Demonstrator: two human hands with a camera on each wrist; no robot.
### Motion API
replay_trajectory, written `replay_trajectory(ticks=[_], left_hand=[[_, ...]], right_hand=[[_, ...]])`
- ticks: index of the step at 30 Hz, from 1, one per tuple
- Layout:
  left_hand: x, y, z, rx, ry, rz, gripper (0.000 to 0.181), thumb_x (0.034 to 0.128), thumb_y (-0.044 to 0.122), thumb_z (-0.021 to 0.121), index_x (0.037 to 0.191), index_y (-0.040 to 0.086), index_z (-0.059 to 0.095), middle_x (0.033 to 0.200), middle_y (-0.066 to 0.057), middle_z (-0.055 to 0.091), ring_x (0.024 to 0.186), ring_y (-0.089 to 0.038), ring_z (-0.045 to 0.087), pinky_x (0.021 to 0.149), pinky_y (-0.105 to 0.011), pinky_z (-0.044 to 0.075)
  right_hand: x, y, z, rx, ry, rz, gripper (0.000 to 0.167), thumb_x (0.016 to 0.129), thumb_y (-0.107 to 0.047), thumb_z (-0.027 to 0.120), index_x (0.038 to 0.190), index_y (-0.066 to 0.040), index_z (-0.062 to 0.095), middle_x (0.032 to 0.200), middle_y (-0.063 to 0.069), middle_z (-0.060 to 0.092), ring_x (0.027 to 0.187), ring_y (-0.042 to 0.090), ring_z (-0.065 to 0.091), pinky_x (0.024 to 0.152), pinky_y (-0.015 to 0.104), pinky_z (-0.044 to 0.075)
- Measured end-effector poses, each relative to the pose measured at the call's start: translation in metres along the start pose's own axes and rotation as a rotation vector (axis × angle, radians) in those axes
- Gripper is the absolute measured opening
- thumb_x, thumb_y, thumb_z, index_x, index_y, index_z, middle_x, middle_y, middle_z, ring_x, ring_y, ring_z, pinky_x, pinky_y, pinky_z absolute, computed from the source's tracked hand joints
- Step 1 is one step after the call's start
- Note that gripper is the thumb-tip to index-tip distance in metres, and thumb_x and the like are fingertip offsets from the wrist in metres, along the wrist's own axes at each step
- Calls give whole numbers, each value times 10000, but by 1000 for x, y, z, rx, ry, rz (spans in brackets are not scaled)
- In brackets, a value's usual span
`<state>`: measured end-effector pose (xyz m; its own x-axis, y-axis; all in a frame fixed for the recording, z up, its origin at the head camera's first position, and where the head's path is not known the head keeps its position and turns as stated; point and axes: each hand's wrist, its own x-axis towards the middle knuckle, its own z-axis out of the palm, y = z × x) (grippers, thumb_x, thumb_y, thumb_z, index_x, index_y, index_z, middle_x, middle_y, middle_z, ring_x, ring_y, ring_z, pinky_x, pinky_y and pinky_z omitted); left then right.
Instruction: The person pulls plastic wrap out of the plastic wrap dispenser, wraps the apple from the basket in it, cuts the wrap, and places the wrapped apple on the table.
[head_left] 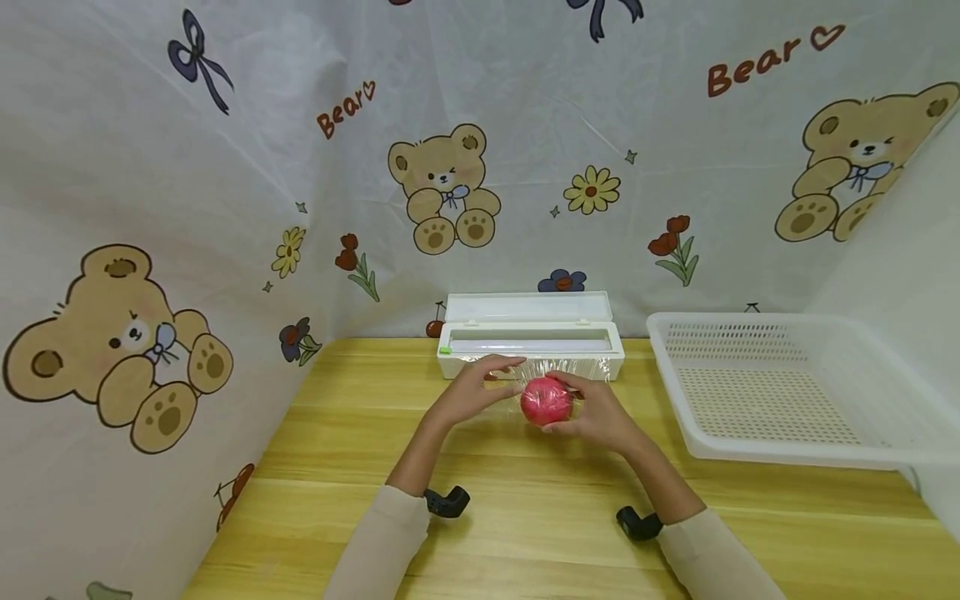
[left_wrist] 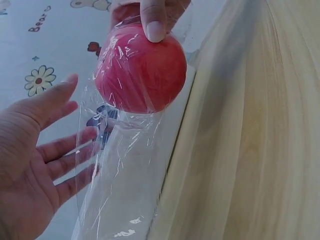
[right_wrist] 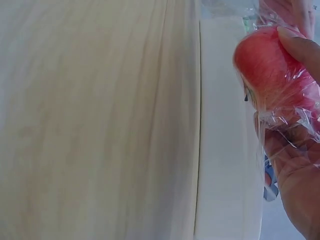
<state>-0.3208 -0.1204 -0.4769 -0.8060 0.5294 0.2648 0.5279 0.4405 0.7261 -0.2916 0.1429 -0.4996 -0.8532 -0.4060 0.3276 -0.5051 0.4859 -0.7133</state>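
Observation:
A red apple (head_left: 546,402), partly covered in clear plastic wrap (left_wrist: 127,165), is held up above the table in front of the white wrap box. My right hand (head_left: 600,415) grips the apple from its right side, thumb on one side and fingers on the other. To the left of the apple is my left hand (head_left: 474,392), its fingers spread and loosely bent. In the left wrist view that left hand (left_wrist: 30,160) is beside the loose film hanging from the apple; whether the fingertips touch the film I cannot tell.
The white wrap box (head_left: 452,365) stands at the table's back edge, lid (head_left: 528,307) raised, a white roll (head_left: 528,345) inside. A white plastic basket (head_left: 787,450) sits at the right on the wooden table (head_left: 525,517). Behind hangs a bear-print cloth (head_left: 517,100).

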Motion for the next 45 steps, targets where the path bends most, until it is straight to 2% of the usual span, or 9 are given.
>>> replay_trajectory(ticks=[4, 10, 20, 24, 29, 34, 37, 41, 45], left_hand=[[2, 6, 2, 73, 54, 113, 478, 957, 308, 730, 1406, 181, 624, 1428, 17, 595, 1343, -197, 526, 1077, -449, 474], [1, 12, 7, 115, 51, 246, 527, 883, 276, 811, 1373, 159, 656, 1408, 48, 619, 1331, -124, 542, 1083, -370, 469], [-5, 13, 18, 127, 112, 368, 683, 790, 223, 892, 1407, 118, 619, 1448, -25, 590, 1362, -167, 521, 1093, -339, 451], [-11, 10, 23, 125, 86, 365, 707, 768, 225, 907, 1399, 85, 619, 1435, -68, 600, 1355, -193, 532, 1081, -336, 463], [-15, 7, 30, 133, 55, 348, 742, 772, 278, 900, 1423, 94, 595, 1446, -45, 590, 1359, -205, 529, 1074, -327, 469], [-12, 4, 33, 142, 32, 372, 755, 768, 285, 900, 1427, 89, 589, 1444, -31, 591, 1353, -187, 533, 1075, -297, 463], [-9, 1, 34, 153, 17, 356, 775, 771, 300, 895, 1451, 125, 569, 1464, -12, 573, 1364, -162, 518, 1077, -277, 454], [-6, -2, 35, 155, -2, 338, 799, 773, 304, 894, 1476, 155, 543, 1496, -7, 541, 1406, -149, 465, 1102, -273, 425], [-4, -5, 37, 150, 4, 360, 804, 765, 260, 906, 1470, 131, 543, 1498, -29, 535, 1416, -164, 453, 1114, -279, 415]], right_hand=[[0, 0, -1, 37, -3, 26, 838, 678, -321, 966, 1380, -43, 603, 1273, 128, 682, 1088, 306, 673, 907, 470, 584], [0, 1, -1, 58, -19, 105, 863, 698, -382, 945, 1411, -60, 581, 1282, 89, 676, 1102, 275, 654, 909, 432, 584], [1, -1, 1, 141, -19, 165, 814, 709, -414, 934, 1394, -122, 604, 1278, 43, 679, 1088, 239, 649, 892, 397, 588], [1, 1, 3, 175, -27, 177, 796, 724, -394, 928, 1388, -97, 604, 1282, 73, 677, 1066, 237, 662, 885, 369, 592], [-2, 1, 3, 173, -27, 205, 793, 719, -395, 931, 1374, -82, 613, 1261, 81, 685, 1038, 238, 670, 863, 353, 599], [-1, 4, 2, 152, -24, 190, 784, 733, -406, 921, 1365, -59, 615, 1231, 82, 697, 1018, 224, 674, 851, 335, 598], [0, 6, 0, 147, -25, 198, 795, 731, -410, 922, 1367, -48, 611, 1226, 88, 698, 1018, 220, 676, 852, 335, 598], [0, 7, -3, 198, -37, 226, 782, 753, -370, 915, 1376, -21, 595, 1238, 123, 692, 1036, 240, 681, 864, 343, 598], [0, 7, -4, 258, -48, 235, 739, 792, -307, 893, 1375, 20, 579, 1252, 171, 679, 1055, 273, 682, 871, 355, 599]])
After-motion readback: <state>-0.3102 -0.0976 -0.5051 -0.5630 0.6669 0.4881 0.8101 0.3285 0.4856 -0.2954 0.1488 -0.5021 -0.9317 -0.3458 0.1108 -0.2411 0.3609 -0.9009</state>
